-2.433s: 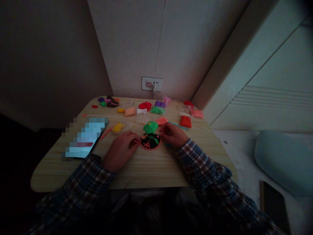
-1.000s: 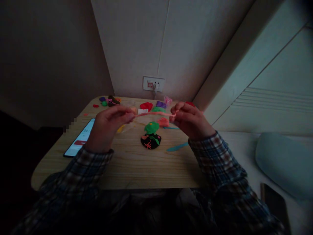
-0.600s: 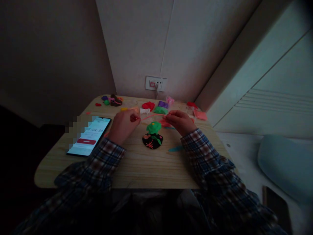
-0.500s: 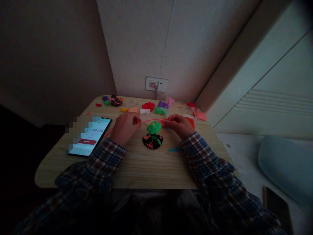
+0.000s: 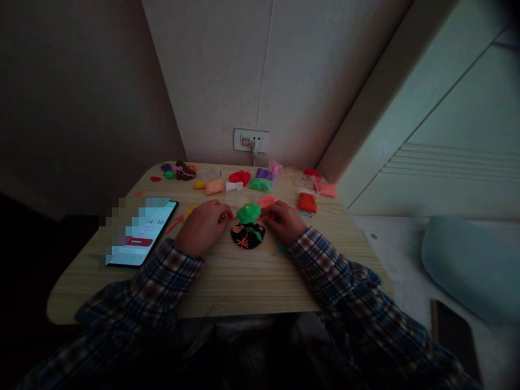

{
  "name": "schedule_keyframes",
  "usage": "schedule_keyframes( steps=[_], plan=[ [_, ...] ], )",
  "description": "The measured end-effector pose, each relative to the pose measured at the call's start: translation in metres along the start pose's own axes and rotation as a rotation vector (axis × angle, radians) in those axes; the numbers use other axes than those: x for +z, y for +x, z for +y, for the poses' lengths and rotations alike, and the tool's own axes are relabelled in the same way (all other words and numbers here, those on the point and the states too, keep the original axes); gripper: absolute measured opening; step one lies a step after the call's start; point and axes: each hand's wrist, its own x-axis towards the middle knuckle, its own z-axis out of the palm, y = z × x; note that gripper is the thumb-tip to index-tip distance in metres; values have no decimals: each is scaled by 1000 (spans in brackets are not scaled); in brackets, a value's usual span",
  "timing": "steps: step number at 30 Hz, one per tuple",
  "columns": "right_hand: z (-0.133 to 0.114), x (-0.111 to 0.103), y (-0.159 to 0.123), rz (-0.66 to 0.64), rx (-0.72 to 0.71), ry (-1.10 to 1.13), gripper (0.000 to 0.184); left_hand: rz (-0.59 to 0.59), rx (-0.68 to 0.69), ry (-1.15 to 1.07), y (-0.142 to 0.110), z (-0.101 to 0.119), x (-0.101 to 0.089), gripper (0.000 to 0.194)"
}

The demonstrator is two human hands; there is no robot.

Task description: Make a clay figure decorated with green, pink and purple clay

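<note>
A black clay disc (image 5: pixel 252 242) lies on the table, decorated with a coral branching shape and a green leaf. On its far edge stands a green clay piece (image 5: pixel 248 213) with a small yellow dot. My left hand (image 5: pixel 205 226) pinches one end of a thin coral clay strip (image 5: pixel 234 216) at the left of the green piece. From the right, my right hand (image 5: pixel 284 221) pinches the strip's other end. The strip's middle is hidden behind the green piece. A blue clay tool (image 5: pixel 281 250) lies partly under my right wrist.
A phone (image 5: pixel 138 238) with a lit screen lies at the table's (image 5: pixel 239 292) left. Along the back are several clay packets, among them an orange-red packet (image 5: pixel 307 202), a green packet (image 5: pixel 260 184) and a peach packet (image 5: pixel 214 187). A wall socket (image 5: pixel 251 140) sits behind.
Both hands lifted the coral strip off the disc's front edge and stretched it in the air. They have since lowered it behind the green piece, and the hands have come closer together.
</note>
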Motion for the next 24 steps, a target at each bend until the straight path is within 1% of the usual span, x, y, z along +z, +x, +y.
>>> schedule_keyframes(
  steps=[4,14,24],
  plan=[
    [-2,-2,-3,-39,-25,-26,20,-3,19,-34,-2,0,-2,23],
    [-6,-7,-8,-63,-31,-9,19,-46,14,-116,-8,0,-2,22],
    [-7,-6,-13,-67,-43,-46,21,-30,42,-119,-14,0,1,22]
  ],
)
